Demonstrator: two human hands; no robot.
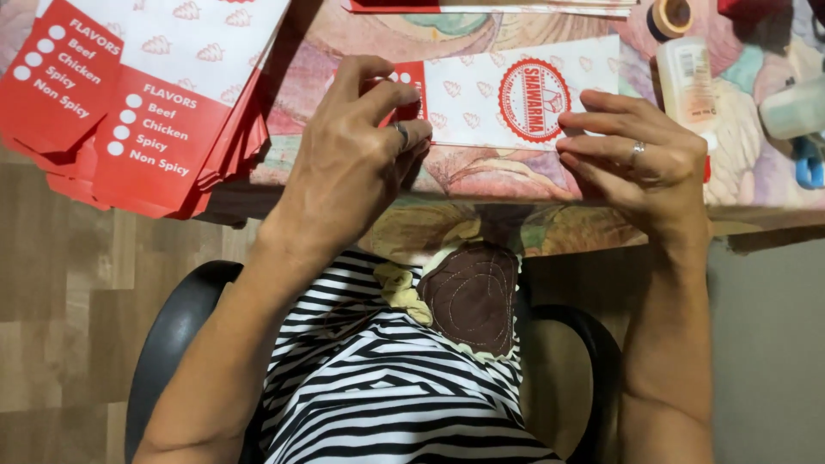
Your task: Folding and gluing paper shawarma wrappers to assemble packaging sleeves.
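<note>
A flat white paper food sleeve [481,94] with a red end and a round red emblem lies on the patterned table [481,176] in front of me. My left hand [357,150] presses its red left end, fingers curled over the fold, a ring on one finger. My right hand [640,155] pinches the sleeve's lower right edge with fingertips together; it also wears a ring. Both hands rest near the table's front edge.
A fanned stack of red and white paper sleeves [129,94] overhangs the table at left. A glue bottle [687,82], a tape roll [670,15] and a pale green object [795,107] stand at right. Below are my striped clothing and a black chair [172,335].
</note>
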